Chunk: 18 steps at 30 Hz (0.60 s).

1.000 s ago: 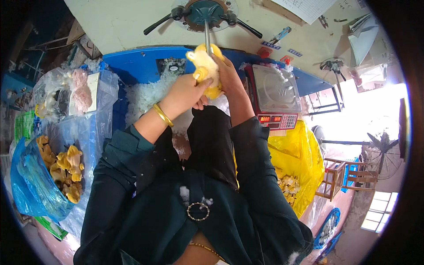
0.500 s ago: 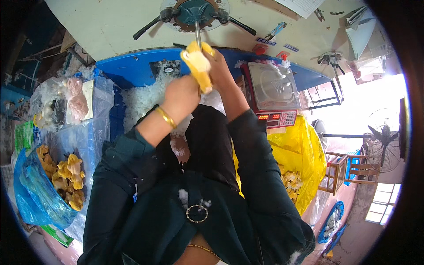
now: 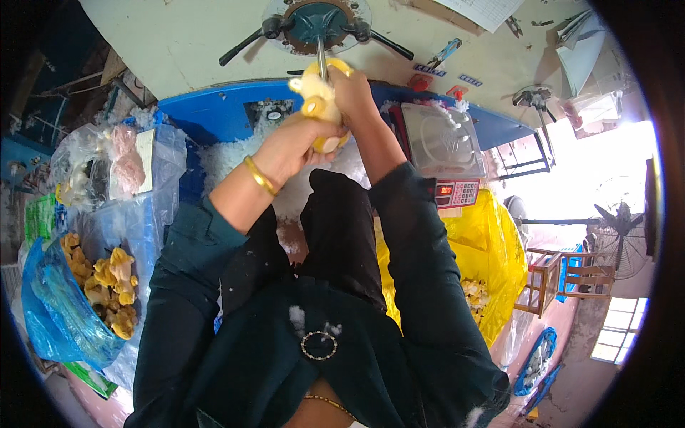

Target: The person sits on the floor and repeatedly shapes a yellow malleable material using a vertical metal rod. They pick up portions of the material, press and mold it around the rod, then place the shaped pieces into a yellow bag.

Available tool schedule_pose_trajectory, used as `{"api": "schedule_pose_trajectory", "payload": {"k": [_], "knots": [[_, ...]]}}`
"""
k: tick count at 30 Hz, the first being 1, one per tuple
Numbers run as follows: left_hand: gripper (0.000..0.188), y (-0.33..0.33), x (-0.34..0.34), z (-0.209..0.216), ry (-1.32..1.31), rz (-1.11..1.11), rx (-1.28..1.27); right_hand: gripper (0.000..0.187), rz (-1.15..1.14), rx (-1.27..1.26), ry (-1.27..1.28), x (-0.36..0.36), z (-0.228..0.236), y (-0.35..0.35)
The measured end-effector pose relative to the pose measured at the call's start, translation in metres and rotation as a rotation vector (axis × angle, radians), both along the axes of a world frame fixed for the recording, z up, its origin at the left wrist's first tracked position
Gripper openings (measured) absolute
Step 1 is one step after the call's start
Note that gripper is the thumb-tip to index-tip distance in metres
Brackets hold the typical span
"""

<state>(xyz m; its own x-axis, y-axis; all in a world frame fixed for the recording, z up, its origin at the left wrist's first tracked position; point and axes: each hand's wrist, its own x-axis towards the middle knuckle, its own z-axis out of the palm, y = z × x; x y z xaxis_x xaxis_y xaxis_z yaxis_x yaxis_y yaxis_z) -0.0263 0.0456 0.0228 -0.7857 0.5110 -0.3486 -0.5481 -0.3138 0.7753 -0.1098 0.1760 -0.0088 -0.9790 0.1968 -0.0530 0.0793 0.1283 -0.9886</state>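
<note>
A yellow and cream plush toy (image 3: 318,98) is on the end of a thin metal tube (image 3: 321,58), which sticks out of a dark green machine fitting (image 3: 314,23). My left hand (image 3: 291,145) is closed around the toy's lower part, a gold bangle on that wrist. With its fingers closed, my right hand (image 3: 351,96) grips the toy's upper right side next to the tube. The fingertips are partly hidden by the toy and the hands.
White stuffing (image 3: 221,160) fills the blue-edged bin below. A scale (image 3: 457,192) with a clear tray stands right, above a yellow bag (image 3: 492,250) of plush pieces. Left, a blue bag (image 3: 64,314) holds yellow plush toys (image 3: 114,274). Two black handles (image 3: 385,43) flank the tube.
The toy has turned and now looks fuller, its cream side and an ear showing. My left hand has shifted lower and left on it; my right hand stays near the tube.
</note>
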Motion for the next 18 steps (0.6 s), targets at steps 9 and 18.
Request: {"api": "schedule_pose_trajectory", "payload": {"k": [9, 18], "knots": [[0.023, -0.030, -0.034, -0.001, -0.127, -0.104, 0.124, 0.030, 0.209, -0.069, -0.042, 0.002, 0.027, -0.008], [0.024, -0.056, -0.021, -0.012, 0.032, -0.184, 0.019, 0.030, 0.071, -0.496, -0.085, 0.054, 0.023, -0.010]]}}
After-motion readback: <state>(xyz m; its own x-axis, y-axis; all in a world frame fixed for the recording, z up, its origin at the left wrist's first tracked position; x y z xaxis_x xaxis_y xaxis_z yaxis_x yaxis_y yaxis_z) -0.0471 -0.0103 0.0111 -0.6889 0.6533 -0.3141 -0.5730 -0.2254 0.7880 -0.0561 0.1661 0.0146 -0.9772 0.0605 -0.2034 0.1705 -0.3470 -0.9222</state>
